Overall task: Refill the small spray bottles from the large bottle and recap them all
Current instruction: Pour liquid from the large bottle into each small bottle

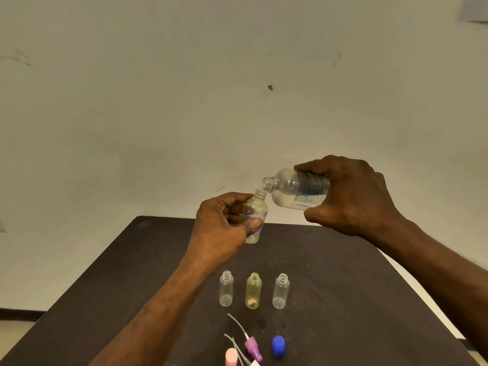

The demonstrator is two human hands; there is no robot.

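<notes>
Right now the pour hangs in mid-air above the far half of the dark table (pixel 330 273), and most of the risk comes from that. The right hand (pixel 353 196) is wrapped round the large bottle (pixel 298 190), tipped almost flat with its open mouth pointing left, just above and beside the mouth of a small spray bottle (pixel 255 216) that the left hand (pixel 224 228) grips between thumb and fingers, leaning slightly right. Whether the two rims touch I cannot tell. Both necks are narrow, so a small drift of either wrist would likely send liquid down the outside of the little bottle and onto the fingers and table. The big bottle looks low, with liquid pooled along its lower side; tipping further could bring a sudden gulp that overshoots. Directly below, near the person, three uncapped small bottles (pixel 254 291) stand in a row, with spray caps (pixel 252 348) and a blue cap (pixel 278 345) nearer still; a lowered forearm could knock them over.
</notes>
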